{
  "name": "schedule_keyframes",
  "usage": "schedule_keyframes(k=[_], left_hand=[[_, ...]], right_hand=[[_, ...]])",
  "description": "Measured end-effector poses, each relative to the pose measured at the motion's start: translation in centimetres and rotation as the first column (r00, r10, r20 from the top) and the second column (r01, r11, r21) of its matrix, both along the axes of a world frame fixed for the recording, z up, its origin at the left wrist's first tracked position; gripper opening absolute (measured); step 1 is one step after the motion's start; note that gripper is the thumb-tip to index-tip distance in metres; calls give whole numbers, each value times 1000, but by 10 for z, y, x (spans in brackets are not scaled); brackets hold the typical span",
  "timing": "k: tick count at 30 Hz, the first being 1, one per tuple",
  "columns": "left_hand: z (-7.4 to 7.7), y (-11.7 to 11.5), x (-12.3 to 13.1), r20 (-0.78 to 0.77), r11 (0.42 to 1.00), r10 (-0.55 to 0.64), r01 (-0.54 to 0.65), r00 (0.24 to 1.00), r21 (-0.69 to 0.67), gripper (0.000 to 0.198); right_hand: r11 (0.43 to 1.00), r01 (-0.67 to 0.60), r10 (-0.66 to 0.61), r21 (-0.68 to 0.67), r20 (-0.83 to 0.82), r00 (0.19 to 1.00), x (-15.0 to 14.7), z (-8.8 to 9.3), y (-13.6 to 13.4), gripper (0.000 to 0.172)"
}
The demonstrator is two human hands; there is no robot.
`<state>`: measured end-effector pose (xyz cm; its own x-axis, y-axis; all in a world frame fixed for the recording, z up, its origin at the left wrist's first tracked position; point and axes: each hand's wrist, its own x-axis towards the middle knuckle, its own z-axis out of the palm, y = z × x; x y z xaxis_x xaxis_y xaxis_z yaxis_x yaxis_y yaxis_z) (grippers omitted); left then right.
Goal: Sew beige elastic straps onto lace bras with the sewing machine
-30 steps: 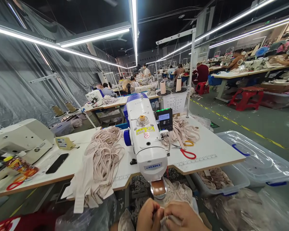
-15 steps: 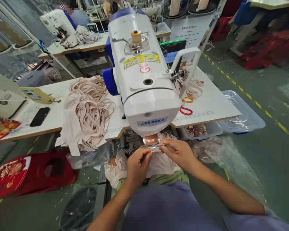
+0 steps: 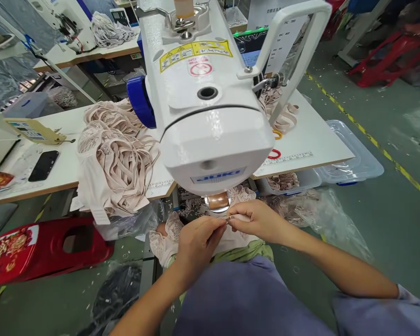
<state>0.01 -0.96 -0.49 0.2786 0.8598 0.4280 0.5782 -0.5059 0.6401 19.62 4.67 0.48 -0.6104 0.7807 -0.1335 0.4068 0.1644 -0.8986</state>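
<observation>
My left hand (image 3: 200, 239) is closed in a pinch, its fingertips nearly touching those of my right hand (image 3: 257, 220). Between the right fingers shows a bit of beige strap (image 3: 241, 217); its end runs to the left fingertips, where detail is too small to make out. A beige lace-trimmed garment (image 3: 233, 240) lies across my lap under both hands, with a lace cup (image 3: 168, 235) at the left. Just above the hands is the white sewing machine head (image 3: 217, 149), with a shiny copper-coloured part (image 3: 218, 201) below it.
A heap of beige straps and lace pieces (image 3: 119, 163) covers the table left of the machine, near a black phone (image 3: 44, 165). Red-handled scissors (image 3: 274, 154) lie at the right. A red stool (image 3: 56, 252) and a clear plastic bin (image 3: 353, 156) stand on either side.
My view has moved closer to the machine, which looks larger. My hands have come together, the left fingertips now meeting the right ones at the strap.
</observation>
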Motion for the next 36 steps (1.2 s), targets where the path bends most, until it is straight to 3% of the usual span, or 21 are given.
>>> schedule_keyframes(k=[3, 7, 12, 15, 18, 22, 24, 26, 28, 30, 36], left_hand=[[0, 1, 1, -11, 998, 11, -11, 1000, -61, 17], [5, 6, 1, -25, 988, 3, -6, 1000, -154, 21], [19, 14, -5, -91, 940, -122, 86, 988, -330, 20], [25, 15, -7, -201, 927, -150, 67, 968, -369, 24], [25, 13, -4, -309, 967, -109, 29, 945, -254, 32], [18, 12, 4, -256, 976, -3, -53, 967, -211, 35], [12, 13, 2, -234, 977, 105, -144, 966, -156, 30], [5, 17, -4, -267, 984, 178, -173, 947, 40, 23], [-3, 21, -14, -336, 957, 168, -71, 927, 283, 18], [-9, 25, -23, -409, 906, 126, 63, 904, 418, 24], [-12, 29, -29, -533, 904, 114, 135, 838, 406, 29]], right_hand=[[999, -21, 21, -43, -7, 1000, 1, 3, 0, 18], [998, -54, 53, 41, 26, 998, 2, 5, -2, 18], [984, -129, 117, 121, 103, 988, 4, 11, -3, 21], [984, -141, 129, 112, 107, 986, 4, 12, -4, 20], [981, -49, 42, 189, 41, 998, 5, 10, -7, 18], [932, 18, -30, 361, 28, 999, 0, 13, 1, 16], [941, -15, -16, 337, 89, 996, -5, 18, 13, 14], [957, -40, -9, 286, 167, 986, -12, 24, 26, 15], [958, -60, -7, 279, 234, 972, -18, 30, 36, 17], [946, -89, -3, 313, 281, 960, -21, 34, 41, 18], [901, -131, -24, 413, 350, 937, -20, 32, 39, 21]])
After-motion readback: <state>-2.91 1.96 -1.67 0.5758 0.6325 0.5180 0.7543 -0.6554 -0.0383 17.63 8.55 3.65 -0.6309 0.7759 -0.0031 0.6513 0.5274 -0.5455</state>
